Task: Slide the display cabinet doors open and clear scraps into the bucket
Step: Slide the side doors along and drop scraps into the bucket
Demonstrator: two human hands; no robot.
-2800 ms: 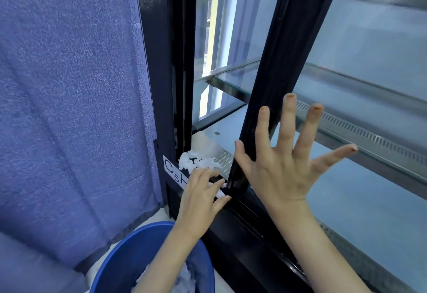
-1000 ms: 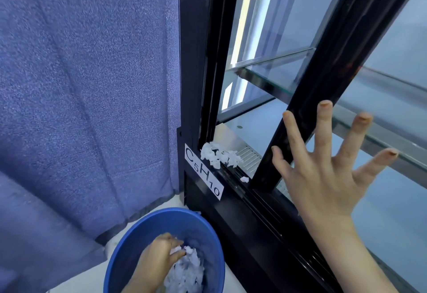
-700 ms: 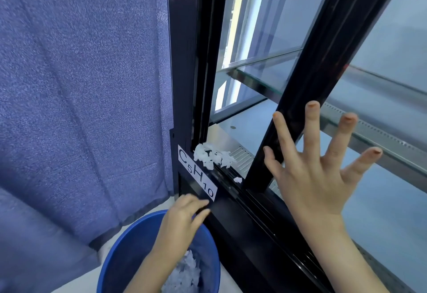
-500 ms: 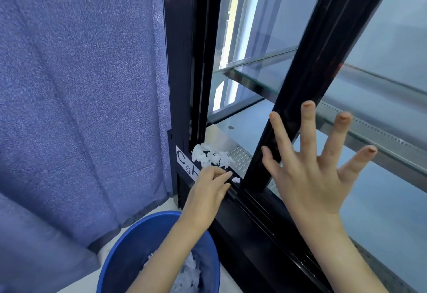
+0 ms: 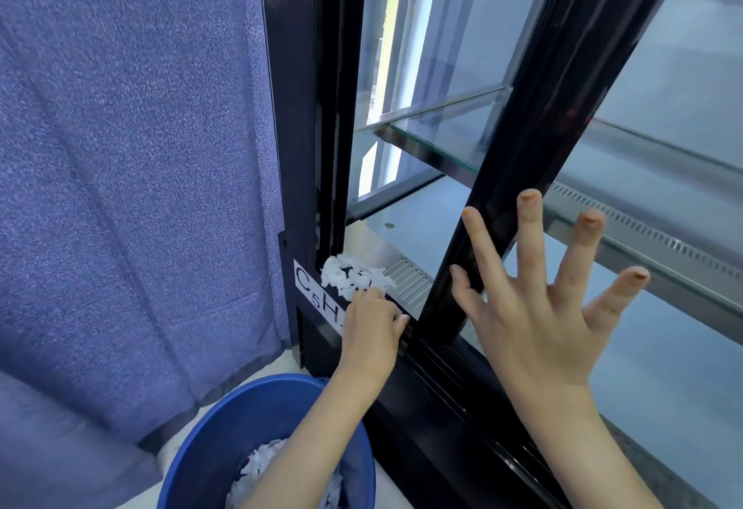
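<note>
Head view, from the left: a blue curtain (image 5: 132, 187) hangs beside the display cabinet (image 5: 293, 106), and below it the blue bucket (image 5: 217, 452) stands on the floor against the cabinet's base, with white paper bits already lying in it. Just right of the curtain, a label (image 5: 311, 287) is stuck on the cabinet's black frame. Above it the scraps (image 5: 354, 273) lie in a small white heap at the near left corner of the cabinet floor, partly on the slotted grille (image 5: 408, 281). The left hand (image 5: 372, 331) reaches up over the bucket to the near edge of that heap. Its grip is narrow, with the fingers curled onto the closest pieces, but I cannot tell whether any piece is actually pinched. To its right the sliding door (image 5: 522, 147) stands drawn aside, leaving the left end of the cabinet open. The right hand (image 5: 530, 315) lies flat on the door, grip wide and fingers spread, holding nothing, the thumb and forefinger on the black stile. A glass shelf (image 5: 442, 134) runs across behind. The door step looks done on this side and the clearing step is in hand. The next move likely calls for gathering the heap toward the sill and carrying or sweeping it over the edge into the bucket directly beneath, taking care that no light bits drop into the door track.
</note>
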